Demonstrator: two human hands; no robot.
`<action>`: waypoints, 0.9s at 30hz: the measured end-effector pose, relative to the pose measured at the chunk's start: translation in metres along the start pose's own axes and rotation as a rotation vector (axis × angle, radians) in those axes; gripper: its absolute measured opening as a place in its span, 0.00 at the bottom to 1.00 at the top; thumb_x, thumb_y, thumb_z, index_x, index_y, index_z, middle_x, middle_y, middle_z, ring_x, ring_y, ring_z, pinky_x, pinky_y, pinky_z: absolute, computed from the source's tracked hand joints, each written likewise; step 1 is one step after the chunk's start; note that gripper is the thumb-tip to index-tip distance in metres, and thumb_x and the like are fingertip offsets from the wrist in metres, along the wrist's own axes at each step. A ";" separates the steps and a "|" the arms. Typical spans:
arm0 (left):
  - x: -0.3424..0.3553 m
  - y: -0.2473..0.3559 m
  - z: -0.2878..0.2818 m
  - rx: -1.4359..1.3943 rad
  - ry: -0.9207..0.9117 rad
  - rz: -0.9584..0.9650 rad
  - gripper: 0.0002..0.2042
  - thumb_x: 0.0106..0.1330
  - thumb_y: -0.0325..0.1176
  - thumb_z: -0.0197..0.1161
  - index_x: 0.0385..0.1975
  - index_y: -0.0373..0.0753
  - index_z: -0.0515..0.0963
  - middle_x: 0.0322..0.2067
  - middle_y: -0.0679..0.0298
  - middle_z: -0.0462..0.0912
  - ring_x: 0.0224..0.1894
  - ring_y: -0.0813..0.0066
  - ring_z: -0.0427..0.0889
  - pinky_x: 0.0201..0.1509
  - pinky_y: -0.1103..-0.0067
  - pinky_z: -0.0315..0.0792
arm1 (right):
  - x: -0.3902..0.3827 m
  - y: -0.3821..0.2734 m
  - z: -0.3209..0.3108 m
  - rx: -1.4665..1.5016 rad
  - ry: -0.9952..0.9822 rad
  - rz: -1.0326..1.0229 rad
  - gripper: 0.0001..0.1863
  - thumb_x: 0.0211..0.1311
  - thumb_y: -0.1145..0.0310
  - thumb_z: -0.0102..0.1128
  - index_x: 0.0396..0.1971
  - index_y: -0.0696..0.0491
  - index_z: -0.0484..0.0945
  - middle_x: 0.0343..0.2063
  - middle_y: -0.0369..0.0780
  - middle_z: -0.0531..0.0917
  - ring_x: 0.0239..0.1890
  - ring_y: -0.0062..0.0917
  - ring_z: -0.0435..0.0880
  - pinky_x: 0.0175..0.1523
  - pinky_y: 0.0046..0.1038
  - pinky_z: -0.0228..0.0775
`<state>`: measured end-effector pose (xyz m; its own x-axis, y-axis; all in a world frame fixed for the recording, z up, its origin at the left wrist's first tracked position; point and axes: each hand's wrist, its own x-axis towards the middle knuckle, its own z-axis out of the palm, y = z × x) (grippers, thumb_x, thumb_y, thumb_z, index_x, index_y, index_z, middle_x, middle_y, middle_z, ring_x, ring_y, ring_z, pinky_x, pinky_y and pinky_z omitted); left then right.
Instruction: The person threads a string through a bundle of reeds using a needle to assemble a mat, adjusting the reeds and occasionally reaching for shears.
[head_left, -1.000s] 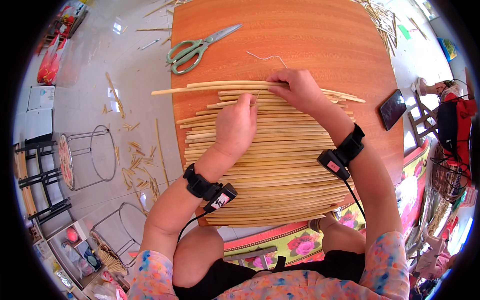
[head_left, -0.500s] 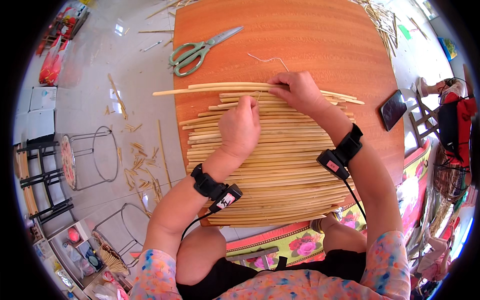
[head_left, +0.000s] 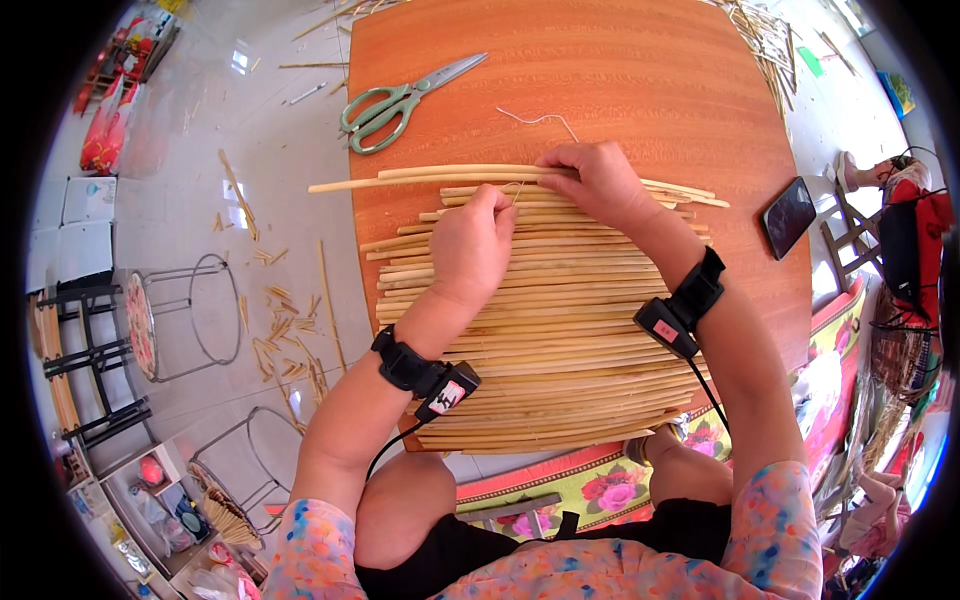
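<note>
Left hand point(head_left: 470, 244) shifted leftward, one thread point(head_left: 517, 191) | right hand point(head_left: 600, 183): two sticks point(head_left: 450, 173)

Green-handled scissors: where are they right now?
In the head view, the scissors lie at upper left on the wooden table, near its left edge, just beyond the long pale stalks.
</note>
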<state>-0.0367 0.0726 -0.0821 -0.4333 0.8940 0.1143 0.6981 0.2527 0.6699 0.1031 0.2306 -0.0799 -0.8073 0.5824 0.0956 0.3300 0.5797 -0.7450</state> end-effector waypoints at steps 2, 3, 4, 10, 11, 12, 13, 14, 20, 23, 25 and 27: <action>0.001 -0.002 -0.002 -0.037 -0.026 0.005 0.05 0.66 0.28 0.63 0.32 0.34 0.77 0.22 0.53 0.83 0.23 0.58 0.83 0.28 0.71 0.74 | -0.001 0.000 0.000 -0.004 -0.005 -0.020 0.12 0.58 0.70 0.70 0.40 0.58 0.85 0.30 0.47 0.87 0.32 0.32 0.88 0.41 0.29 0.79; 0.001 -0.001 -0.004 -0.060 -0.063 -0.030 0.04 0.65 0.29 0.63 0.32 0.35 0.77 0.22 0.53 0.83 0.24 0.55 0.83 0.29 0.68 0.74 | -0.001 0.000 0.000 0.007 -0.005 -0.014 0.12 0.58 0.68 0.69 0.40 0.57 0.85 0.30 0.47 0.87 0.33 0.35 0.87 0.41 0.31 0.79; 0.001 0.000 -0.006 -0.082 -0.101 -0.064 0.04 0.65 0.29 0.63 0.31 0.37 0.77 0.22 0.53 0.83 0.26 0.51 0.83 0.31 0.64 0.75 | -0.001 0.000 0.000 0.018 -0.004 -0.008 0.11 0.58 0.67 0.69 0.39 0.57 0.85 0.30 0.47 0.87 0.34 0.38 0.87 0.41 0.33 0.79; -0.001 0.000 -0.003 -0.070 -0.070 -0.073 0.04 0.64 0.29 0.63 0.29 0.38 0.77 0.21 0.53 0.82 0.27 0.48 0.82 0.31 0.59 0.74 | -0.001 -0.002 0.001 0.023 0.010 0.010 0.11 0.59 0.66 0.69 0.38 0.56 0.85 0.30 0.47 0.87 0.34 0.40 0.87 0.42 0.35 0.79; -0.002 0.001 -0.001 -0.054 -0.043 -0.068 0.04 0.64 0.29 0.63 0.29 0.38 0.76 0.21 0.53 0.81 0.27 0.48 0.82 0.31 0.59 0.74 | -0.001 -0.002 0.002 0.026 0.018 0.012 0.11 0.59 0.65 0.69 0.37 0.56 0.85 0.30 0.47 0.87 0.34 0.40 0.87 0.42 0.35 0.79; -0.003 0.001 0.001 -0.031 -0.019 -0.055 0.04 0.64 0.28 0.63 0.29 0.37 0.76 0.20 0.53 0.81 0.25 0.51 0.82 0.30 0.62 0.73 | -0.001 -0.003 0.002 0.030 0.019 0.018 0.11 0.59 0.65 0.69 0.37 0.56 0.85 0.30 0.47 0.87 0.34 0.40 0.87 0.42 0.35 0.79; -0.004 0.001 0.002 -0.009 0.005 -0.043 0.03 0.64 0.27 0.62 0.30 0.36 0.76 0.20 0.54 0.81 0.24 0.54 0.82 0.29 0.65 0.73 | -0.001 -0.004 0.002 0.034 0.020 0.025 0.11 0.59 0.65 0.69 0.37 0.56 0.85 0.30 0.47 0.87 0.34 0.40 0.87 0.42 0.35 0.79; -0.005 0.001 0.004 0.014 0.029 -0.031 0.03 0.64 0.27 0.62 0.30 0.35 0.76 0.20 0.54 0.81 0.22 0.58 0.82 0.28 0.69 0.73 | 0.000 -0.005 0.002 0.038 0.022 0.031 0.11 0.59 0.65 0.69 0.37 0.56 0.85 0.30 0.47 0.87 0.34 0.40 0.87 0.42 0.35 0.79; -0.004 0.004 0.009 0.038 0.067 -0.028 0.03 0.64 0.27 0.62 0.29 0.36 0.76 0.21 0.54 0.81 0.25 0.54 0.82 0.30 0.67 0.73 | 0.000 -0.003 0.001 -0.004 0.014 -0.002 0.12 0.59 0.69 0.70 0.40 0.59 0.85 0.31 0.48 0.87 0.33 0.35 0.88 0.41 0.30 0.79; -0.002 0.010 0.009 0.028 0.051 -0.052 0.04 0.64 0.27 0.63 0.29 0.36 0.76 0.21 0.54 0.81 0.25 0.54 0.82 0.31 0.66 0.74 | -0.001 -0.001 0.000 0.010 0.023 -0.004 0.12 0.59 0.69 0.70 0.40 0.59 0.85 0.31 0.49 0.87 0.33 0.35 0.89 0.41 0.30 0.79; -0.001 0.011 0.009 0.035 0.052 -0.057 0.04 0.65 0.27 0.63 0.29 0.36 0.76 0.21 0.54 0.81 0.26 0.54 0.82 0.31 0.66 0.74 | -0.001 -0.002 0.000 0.005 0.025 0.007 0.13 0.58 0.69 0.70 0.40 0.59 0.85 0.31 0.49 0.87 0.34 0.35 0.89 0.41 0.30 0.79; 0.000 0.012 0.010 0.033 0.058 -0.055 0.04 0.65 0.27 0.63 0.29 0.36 0.76 0.21 0.54 0.81 0.26 0.53 0.82 0.31 0.66 0.74 | -0.001 -0.001 0.000 0.005 0.025 0.010 0.13 0.58 0.68 0.70 0.41 0.59 0.85 0.31 0.49 0.87 0.34 0.35 0.89 0.41 0.30 0.79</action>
<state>-0.0229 0.0795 -0.0811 -0.5036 0.8554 0.1210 0.6903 0.3142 0.6518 0.1034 0.2292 -0.0793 -0.7913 0.6024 0.1047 0.3356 0.5710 -0.7492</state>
